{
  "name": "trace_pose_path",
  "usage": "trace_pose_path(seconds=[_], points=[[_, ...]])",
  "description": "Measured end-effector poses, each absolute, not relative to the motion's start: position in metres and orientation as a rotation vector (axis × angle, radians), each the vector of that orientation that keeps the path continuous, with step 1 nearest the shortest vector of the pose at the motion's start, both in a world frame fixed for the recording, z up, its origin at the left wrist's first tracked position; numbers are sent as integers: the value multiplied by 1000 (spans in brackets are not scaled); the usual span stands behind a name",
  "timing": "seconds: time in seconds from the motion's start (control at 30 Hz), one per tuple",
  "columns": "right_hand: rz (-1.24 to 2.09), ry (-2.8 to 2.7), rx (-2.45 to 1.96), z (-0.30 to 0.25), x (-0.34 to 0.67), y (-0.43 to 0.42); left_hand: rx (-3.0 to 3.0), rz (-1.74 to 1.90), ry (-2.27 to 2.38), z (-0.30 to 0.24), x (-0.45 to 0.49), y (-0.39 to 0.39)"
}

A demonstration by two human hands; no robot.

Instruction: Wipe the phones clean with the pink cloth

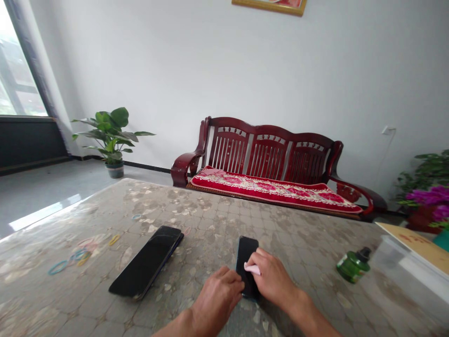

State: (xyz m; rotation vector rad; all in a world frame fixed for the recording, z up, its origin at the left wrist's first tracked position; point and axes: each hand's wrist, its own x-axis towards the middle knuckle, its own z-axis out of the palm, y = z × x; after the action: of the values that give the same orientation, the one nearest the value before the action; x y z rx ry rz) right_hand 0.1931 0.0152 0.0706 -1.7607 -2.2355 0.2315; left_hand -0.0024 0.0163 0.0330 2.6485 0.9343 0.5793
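Observation:
A dark smartphone (248, 286) lies screen up on the patterned tablecloth, in front of me. My left hand (221, 294) is closed at its left edge, fingers curled against the side. Over the right part of the screen, my right hand (271, 275) pinches a small pale pink cloth (252, 268) that appears to touch the glass. Most of that cloth is hidden inside the fingers. To the left lies a larger black device (147, 264), like a phone or tablet, with cracks near its far end and a blue edge beneath it.
Loose coloured rubber bands (80, 255) lie at the table's left. A green bottle with a black top (353, 266) stands at the right, near a clear plastic box (403, 267). Beyond the table (196, 210) are a wooden bench (270, 150) and a potted plant (114, 135).

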Motion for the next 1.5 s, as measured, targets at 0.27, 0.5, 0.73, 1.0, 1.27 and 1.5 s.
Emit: trace_pose_path(seconds=[0.27, 0.5, 0.73, 1.0, 1.27, 1.5], points=[[171, -2164, -1830, 67, 202, 34, 2670, 588, 924, 28, 0, 19], [231, -2150, -1798, 67, 201, 23, 2657, 582, 934, 33, -1, 17], [297, -2201, -1730, 68, 203, 14, 2661, 583, 930, 34, -1, 17], [197, -2129, -1793, 67, 205, 35, 2671, 635, 905, 33, -2, 18], [264, -2225, -1710, 65, 203, 12, 2692, 653, 907, 29, -1, 18], [131, -2122, -1819, 66, 202, 41, 2676, 647, 910, 30, -1, 18]])
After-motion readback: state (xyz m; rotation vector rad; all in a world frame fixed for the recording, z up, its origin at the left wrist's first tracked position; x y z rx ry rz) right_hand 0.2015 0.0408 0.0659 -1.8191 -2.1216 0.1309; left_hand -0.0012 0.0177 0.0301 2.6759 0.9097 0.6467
